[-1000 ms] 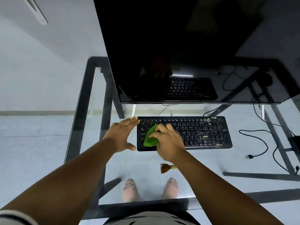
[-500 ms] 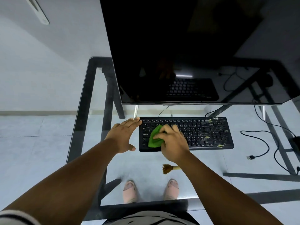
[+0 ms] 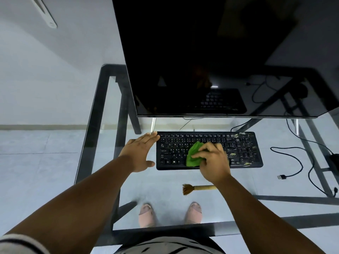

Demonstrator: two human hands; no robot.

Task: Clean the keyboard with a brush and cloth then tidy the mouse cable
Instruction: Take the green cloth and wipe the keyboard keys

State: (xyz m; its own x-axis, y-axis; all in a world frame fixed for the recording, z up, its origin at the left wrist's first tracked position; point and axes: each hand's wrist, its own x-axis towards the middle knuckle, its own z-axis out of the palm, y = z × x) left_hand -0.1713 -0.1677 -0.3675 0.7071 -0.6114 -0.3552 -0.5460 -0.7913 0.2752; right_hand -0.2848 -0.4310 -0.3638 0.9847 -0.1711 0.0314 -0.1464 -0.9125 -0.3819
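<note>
Right hand (image 3: 213, 162) fingers pinch a bunched green cloth (image 3: 194, 156) against the middle keys of the black keyboard (image 3: 244, 150), mid-tabletop. Left hand (image 3: 139, 153) flat, fingers together, braces its left end. Brush (image 3: 197, 188) lies nearer the front edge; loose cable (image 3: 295, 163) toward the right edge.

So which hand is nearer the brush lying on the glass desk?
Right. The right hand wipes the keyboard with the green cloth, its wrist just above the brush; the left hand rests at the keyboard's left end, farther away.
</note>
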